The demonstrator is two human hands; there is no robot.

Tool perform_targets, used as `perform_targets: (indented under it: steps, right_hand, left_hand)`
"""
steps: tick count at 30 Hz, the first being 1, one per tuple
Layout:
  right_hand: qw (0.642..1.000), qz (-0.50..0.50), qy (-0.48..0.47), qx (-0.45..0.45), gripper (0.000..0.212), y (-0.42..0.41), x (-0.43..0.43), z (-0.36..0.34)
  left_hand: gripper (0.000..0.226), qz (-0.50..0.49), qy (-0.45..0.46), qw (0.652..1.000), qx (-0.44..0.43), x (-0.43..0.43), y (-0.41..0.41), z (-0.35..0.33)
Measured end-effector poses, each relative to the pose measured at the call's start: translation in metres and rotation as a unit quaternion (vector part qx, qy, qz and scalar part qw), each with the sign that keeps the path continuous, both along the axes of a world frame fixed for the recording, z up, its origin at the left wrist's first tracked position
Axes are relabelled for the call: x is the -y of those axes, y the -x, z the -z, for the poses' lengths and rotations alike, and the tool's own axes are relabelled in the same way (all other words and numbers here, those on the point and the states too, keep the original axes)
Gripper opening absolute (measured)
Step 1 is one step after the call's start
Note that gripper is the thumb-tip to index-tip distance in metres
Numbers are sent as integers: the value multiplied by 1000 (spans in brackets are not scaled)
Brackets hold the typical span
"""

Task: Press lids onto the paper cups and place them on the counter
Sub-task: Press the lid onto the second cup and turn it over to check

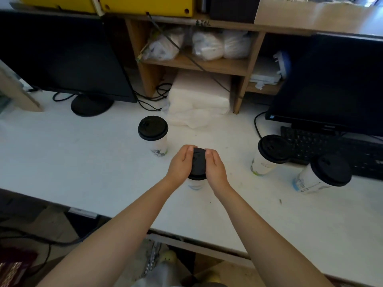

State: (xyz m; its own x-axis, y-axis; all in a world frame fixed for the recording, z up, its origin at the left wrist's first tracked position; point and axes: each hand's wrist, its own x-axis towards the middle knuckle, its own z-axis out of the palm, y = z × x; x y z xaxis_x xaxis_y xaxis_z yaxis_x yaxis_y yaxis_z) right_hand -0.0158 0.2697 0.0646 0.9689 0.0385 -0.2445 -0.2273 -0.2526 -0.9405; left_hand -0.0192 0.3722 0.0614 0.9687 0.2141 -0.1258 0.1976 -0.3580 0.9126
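White counter (83,162) seen from above, with a wooden shelf unit (196,65) standing at its far edge. A dark monitor (62,59) is set toward the far left corner and a second monitor (335,83) toward the far right, with a black keyboard (342,154) just in front of the latter. Plastic bags (207,45) are stored on the shelf, a stack of white napkins (199,96) is laid below it, and yellow boxes (145,5) are seen on top. Black cables are trailed along the far edge.

A white paper cup (195,184) is stood upright near the counter's middle, about midway between the near and far edges; only a strip of its wall with pale blue print is shown. It is capped by a black lid (198,164). The lid's rim is clasped from both sides: the left grip (180,162) and the right grip (215,166) are each curled narrowly around it, fingertips laid over the top.

Three further lidded cups are stood on the counter: one (154,146) toward the far edge, two (263,164) (310,181) toward the right edge beside the keyboard.
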Motion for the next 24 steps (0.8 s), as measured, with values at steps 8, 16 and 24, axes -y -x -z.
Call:
perform_targets:
  steps: [8,16,24]
  right_hand:
    - [999,-14,43,-27,21,34,13,-2]
    - [999,-19,36,29,33,18,-3,1]
    - [996,-14,-86,-23,33,21,4,7]
  left_hand:
    - [45,3,-89,996,-18,-22,-20,-15]
    - [34,-1,-158,986,48,4,17,6]
    - [32,64,-180,981,32,-3,14,0]
